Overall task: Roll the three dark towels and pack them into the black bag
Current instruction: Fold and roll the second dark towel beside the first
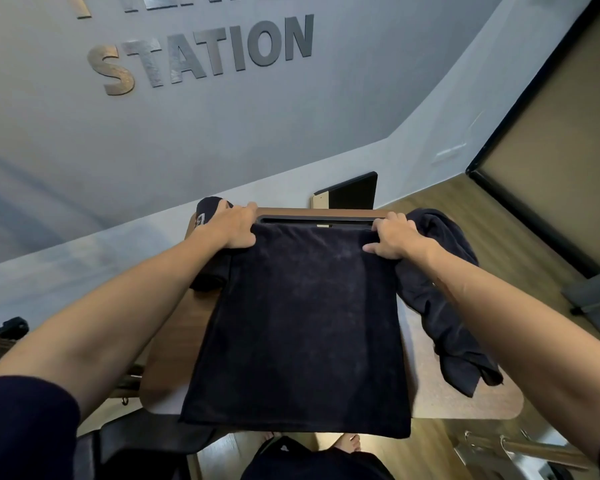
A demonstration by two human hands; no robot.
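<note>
A dark towel (302, 323) lies flat and folded lengthwise on the small wooden table (465, 393), its near edge hanging over the front. My left hand (236, 225) grips the towel's far left corner and my right hand (394, 235) grips the far right corner. A second dark towel (447, 306) lies crumpled on the table's right side, draping off its edge. A third dark cloth item (208, 209) with a small light mark sits at the far left, partly under my left hand. I cannot pick out the black bag for certain.
A black slotted strip (319, 220) runs along the table's far edge. A dark panel (352, 192) leans against the grey wall behind. A metal frame (520, 448) stands on the wood floor at lower right. Bare feet (350, 443) show under the table.
</note>
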